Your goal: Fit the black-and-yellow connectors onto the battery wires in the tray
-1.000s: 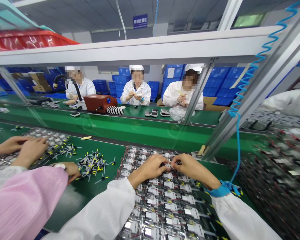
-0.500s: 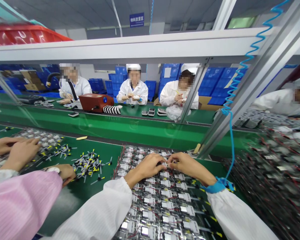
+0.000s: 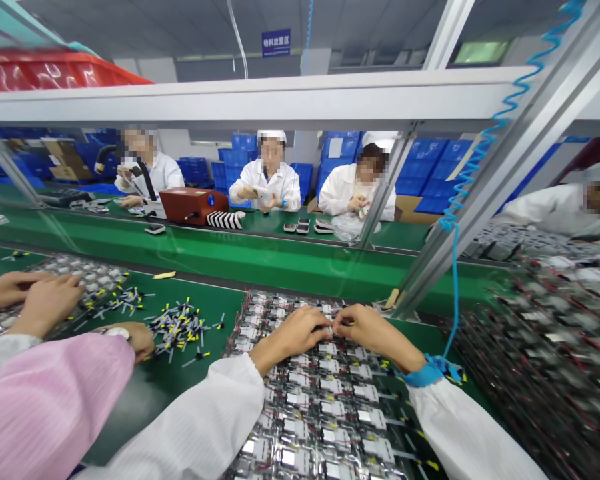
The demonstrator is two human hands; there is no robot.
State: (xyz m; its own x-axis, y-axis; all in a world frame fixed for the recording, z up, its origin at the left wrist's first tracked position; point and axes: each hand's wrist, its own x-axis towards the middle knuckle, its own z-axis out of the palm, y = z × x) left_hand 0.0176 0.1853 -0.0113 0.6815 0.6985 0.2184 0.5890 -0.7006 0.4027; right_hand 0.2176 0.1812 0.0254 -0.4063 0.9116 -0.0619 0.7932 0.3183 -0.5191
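Rows of small white and silver electronic modules fill a clear plastic tray point(image 3: 310, 407) in front of me. My left hand point(image 3: 300, 331) bends over its far part, fingertips pinched together at one module. From the other side my right hand point(image 3: 367, 331) meets it, thumb and forefinger closed at the same spot. What the fingertips hold is too small and covered to make out. A blue wrist strap point(image 3: 425, 373) with a coiled cord is around my right wrist. Thin grey leads with yellow tips point(image 3: 420, 447) stick out along the tray's right side.
Loose black parts with grey and yellow ends point(image 3: 180, 330) lie piled left of the tray. A co-worker's pink sleeve point(image 3: 55, 393) and other hands point(image 3: 50, 297) are at the left. Stacked trays of wired modules point(image 3: 545, 347) rise at the right, beside a metal post point(image 3: 480, 200).
My hands stay over nearly the same spot, with the right fingers shifted very slightly. Across the bench, the middle co-worker's hands have moved apart with a white item.
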